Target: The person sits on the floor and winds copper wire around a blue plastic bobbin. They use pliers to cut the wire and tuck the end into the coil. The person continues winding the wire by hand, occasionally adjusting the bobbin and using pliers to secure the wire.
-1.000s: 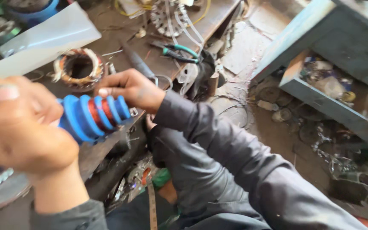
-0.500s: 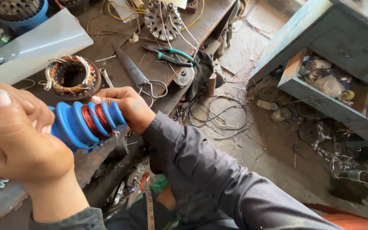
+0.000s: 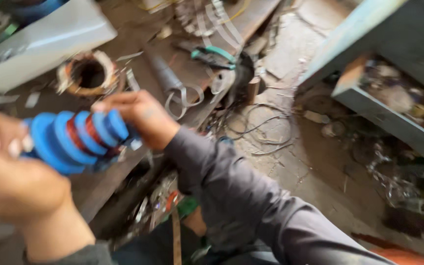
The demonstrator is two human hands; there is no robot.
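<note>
Head view, blurred w/ motion: both hands up in front of the cam, over the table (image 3: 123, 196). Left hand (image 3: 11, 181) fills the lower left corner, close to the lens; grip wrapped round the near end of a blue ribbed former (image 3: 69, 140), fingers curled on it. Right hand (image 3: 141, 120) has its grip closed on the far end of the same former, grey sleeve (image 3: 251, 206) running back toward the lower right. Former sits between the two hands, tilted, w/ red-brown wire turns (image 3: 82, 135) in its grooves. On the table behind: a round stator winding (image 3: 88, 74), a white flat panel (image 3: 45, 41), a dark metal rod (image 3: 160, 73), green-handled pliers (image 3: 214, 55). Loose wires (image 3: 263, 130) lie on the floor at right, near a grey-blue shelf unit (image 3: 384, 73) w/ clutter inside.
</note>
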